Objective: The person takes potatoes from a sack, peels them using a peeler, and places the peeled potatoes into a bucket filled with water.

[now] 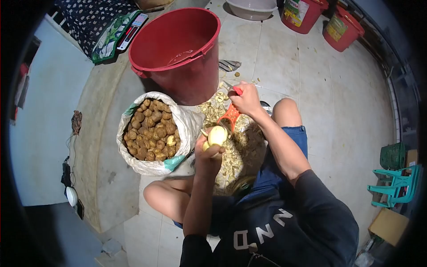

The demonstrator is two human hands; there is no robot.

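Note:
My left hand [208, 150] is closed around a mostly peeled, pale yellow potato [218, 135], held up over the floor between my knees. My right hand [246, 100] grips an orange peeler [231, 114], whose head is close to the potato's upper right side. A small knife with a red handle [238, 90] also pokes out of my right hand, its short blade pointing up and left. Below both hands lies a spread of potato peelings [229, 167]. Left of my left hand, a white sack [153, 167] stands open, full of brown unpeeled potatoes [151, 129].
A large red bucket [200, 82] stands beyond the sack. Farther off are a white basin [252, 11] and two smaller red buckets [302, 18]. A concrete ledge [104, 178] runs along the left. A teal plastic stool [396, 184] is at the right.

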